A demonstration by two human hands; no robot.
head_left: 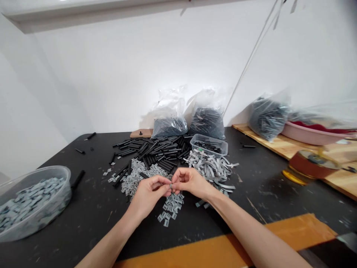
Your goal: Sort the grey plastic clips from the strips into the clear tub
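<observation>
My left hand [152,193] and my right hand [191,182] meet fingertip to fingertip over the middle of the table. Between the pinched thumbs and fingers is a small grey piece [171,185], mostly hidden by the fingertips. Both hands appear closed on it. Just below them lie loose small grey plastic clips [173,206], and a larger heap of similar clips [134,176] spreads behind my left hand. Grey strips [212,167] are piled beyond my right hand. Farther back, black tubes [156,149] lie in a wide heap.
A clear tub [60,208] of grey pieces stands at left. A clear plastic box [209,143] holds dark parts. Filled plastic bags [170,119] lean against the wall. At right are a tape roll [309,165], a wooden board [259,137] and a pink basin [309,134]. Brown tape [195,253] covers the near edge.
</observation>
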